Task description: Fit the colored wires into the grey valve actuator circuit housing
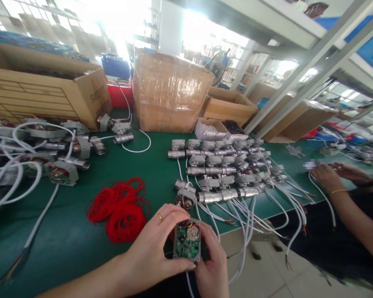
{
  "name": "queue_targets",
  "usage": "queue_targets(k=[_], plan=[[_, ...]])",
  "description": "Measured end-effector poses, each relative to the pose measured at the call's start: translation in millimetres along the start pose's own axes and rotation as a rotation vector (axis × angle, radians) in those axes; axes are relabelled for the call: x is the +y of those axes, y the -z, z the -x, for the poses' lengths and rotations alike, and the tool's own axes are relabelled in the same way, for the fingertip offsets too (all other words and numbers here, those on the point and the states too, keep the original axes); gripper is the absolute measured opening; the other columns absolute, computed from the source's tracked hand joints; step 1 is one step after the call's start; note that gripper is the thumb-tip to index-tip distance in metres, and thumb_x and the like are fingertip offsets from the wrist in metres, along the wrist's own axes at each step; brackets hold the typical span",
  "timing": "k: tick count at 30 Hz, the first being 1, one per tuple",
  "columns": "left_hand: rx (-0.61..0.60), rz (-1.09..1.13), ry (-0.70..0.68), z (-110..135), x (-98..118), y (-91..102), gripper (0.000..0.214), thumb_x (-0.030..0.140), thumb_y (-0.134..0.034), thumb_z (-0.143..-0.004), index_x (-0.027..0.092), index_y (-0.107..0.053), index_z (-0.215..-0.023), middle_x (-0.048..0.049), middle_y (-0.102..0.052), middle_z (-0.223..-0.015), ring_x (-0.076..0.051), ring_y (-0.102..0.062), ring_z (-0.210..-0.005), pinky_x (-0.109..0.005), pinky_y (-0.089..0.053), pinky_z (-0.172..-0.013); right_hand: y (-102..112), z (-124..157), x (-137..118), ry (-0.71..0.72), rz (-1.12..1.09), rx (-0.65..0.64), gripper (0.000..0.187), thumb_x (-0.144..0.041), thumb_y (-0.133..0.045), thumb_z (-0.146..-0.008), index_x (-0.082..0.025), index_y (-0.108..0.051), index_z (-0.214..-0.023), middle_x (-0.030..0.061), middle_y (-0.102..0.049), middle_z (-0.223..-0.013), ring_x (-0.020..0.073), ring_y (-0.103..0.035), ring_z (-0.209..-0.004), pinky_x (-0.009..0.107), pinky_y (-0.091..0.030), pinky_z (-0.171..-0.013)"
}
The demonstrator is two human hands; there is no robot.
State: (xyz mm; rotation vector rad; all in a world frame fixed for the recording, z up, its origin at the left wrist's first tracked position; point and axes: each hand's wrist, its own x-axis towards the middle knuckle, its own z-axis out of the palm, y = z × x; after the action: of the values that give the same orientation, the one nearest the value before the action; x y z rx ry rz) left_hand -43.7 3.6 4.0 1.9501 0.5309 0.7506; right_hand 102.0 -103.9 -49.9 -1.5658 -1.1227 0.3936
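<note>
Nearest you: L hand (157, 236), ring on one finger, spans the PCB housing (187, 242), fingers bent over its top end, thumb along bottom edge; gap between them = housing length, no wider. Your R hand (214, 258) is curled round the housing's R side, fingers closed in on it; some fingertips hidden behind, can't tell their exact contact. Housing is held above the near bench edge, approx. centre, open face toward you: green board, round metal part, red/yellow/blk wires at top. White cable (189, 285) hangs just below, betw. your hands. Just beyond housing: one loose unit (186, 196), wires exposed, on the green bench (157, 165). To L of it, red cord (126, 223) in tangled coils. Further L, a heap of sim. units (64, 171) w/ looped white cables. R of centre, rows of metal-tubed assemblies (217, 182), their leads (245, 219) trailing over bench edge. Far R, co-worker's hands (326, 176) at a small item, details blurred. Behind rows: small parts boxes (211, 131); at back, a tall taped carton (170, 95) and, L, an open carton (27, 89).
</note>
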Motion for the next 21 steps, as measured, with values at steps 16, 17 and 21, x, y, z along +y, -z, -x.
queue_targets(k=[16, 17, 21], plan=[[0.045, -0.159, -0.059, -4, 4, 6.2, 0.06, 0.007, -0.098, -0.056, 0.023, -0.063, -0.102, -0.0022, -0.067, -0.113, -0.023, -0.068, -0.1, -0.031, -0.056, -0.086, -11, 6, 7, -0.066, -0.062, -0.02, 0.07, -0.03, -0.08, -0.076, -0.029, -0.055, -0.142, 0.0092, -0.064, -0.14, 0.028, -0.065, -0.125, 0.038, -0.06, -0.1], [0.039, -0.168, -0.069, -4, 4, 5.7, 0.059, 0.007, -0.098, -0.057, 0.023, -0.064, -0.102, -0.0022, -0.066, -0.113, -0.023, -0.068, -0.099, -0.031, -0.056, -0.085, -11, 6, 8, -0.064, -0.072, -0.02, 0.07, -0.028, -0.079, -0.075, -0.029, -0.055, -0.141, 0.0088, -0.064, -0.139, 0.0276, -0.066, -0.123, 0.038, -0.06, -0.1], [0.072, -0.243, -0.144, -3, 8, 2.5, 0.063, 0.003, -0.095, -0.058, 0.024, -0.06, -0.106, -0.0036, -0.064, -0.117, -0.025, -0.065, -0.105, -0.034, -0.056, -0.089, -11, 6, 7, -0.066, -0.099, -0.008, 0.064, -0.025, -0.077, -0.077, -0.029, -0.057, -0.138, 0.0086, -0.068, -0.134, 0.0267, -0.069, -0.119, 0.037, -0.062, -0.096]])
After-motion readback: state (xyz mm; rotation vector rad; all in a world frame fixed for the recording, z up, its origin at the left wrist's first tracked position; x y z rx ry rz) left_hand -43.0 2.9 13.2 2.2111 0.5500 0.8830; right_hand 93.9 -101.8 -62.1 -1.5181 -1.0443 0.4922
